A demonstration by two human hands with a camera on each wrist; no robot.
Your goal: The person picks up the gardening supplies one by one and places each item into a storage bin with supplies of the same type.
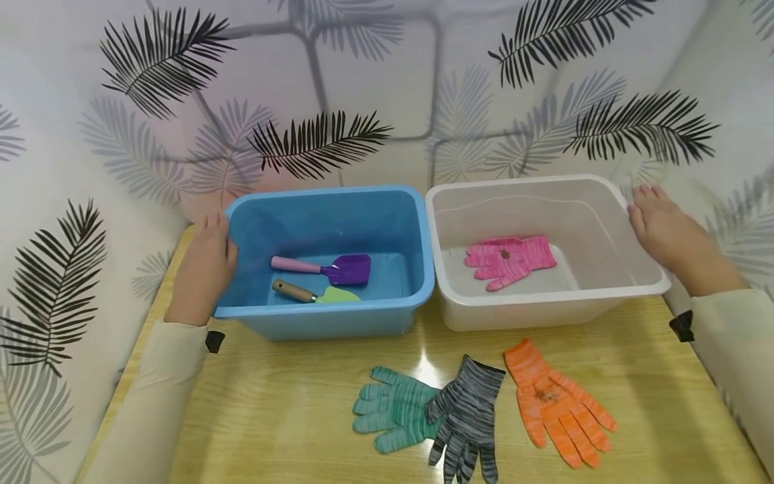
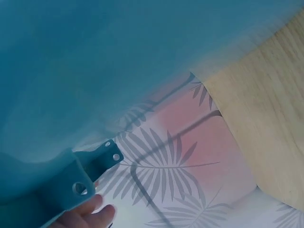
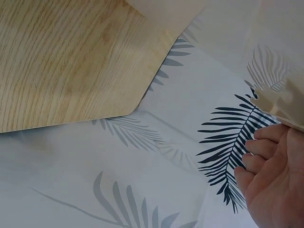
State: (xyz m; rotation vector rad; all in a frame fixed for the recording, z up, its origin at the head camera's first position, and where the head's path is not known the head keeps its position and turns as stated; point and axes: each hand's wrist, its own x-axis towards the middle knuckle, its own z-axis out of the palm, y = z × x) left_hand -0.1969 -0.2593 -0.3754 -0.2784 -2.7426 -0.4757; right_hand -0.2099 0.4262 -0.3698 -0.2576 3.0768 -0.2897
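Observation:
My left hand (image 1: 202, 272) grips the left end of a blue plastic bin (image 1: 338, 326). In the left wrist view its fingers (image 2: 99, 216) curl beneath the bin's holed rim. Inside lie a purple toy shovel (image 1: 351, 270) with a pink handle and a green-bladed trowel (image 1: 295, 290) with a wooden handle. On the other side, my right hand (image 1: 671, 235) holds the right end of a whitish bin (image 1: 526, 316), fingers (image 3: 259, 149) bent under its rim in the right wrist view. A pink knit glove (image 1: 514, 259) lies flat in that bin.
On the wooden table (image 1: 272, 403) in front of the bins, a grey-black glove (image 1: 471, 410) partly overlaps a green glove (image 1: 393, 407). An orange glove (image 1: 556, 403) lies to their right. Leaf-patterned cloth (image 1: 375, 81) hangs behind the bins and around the sides.

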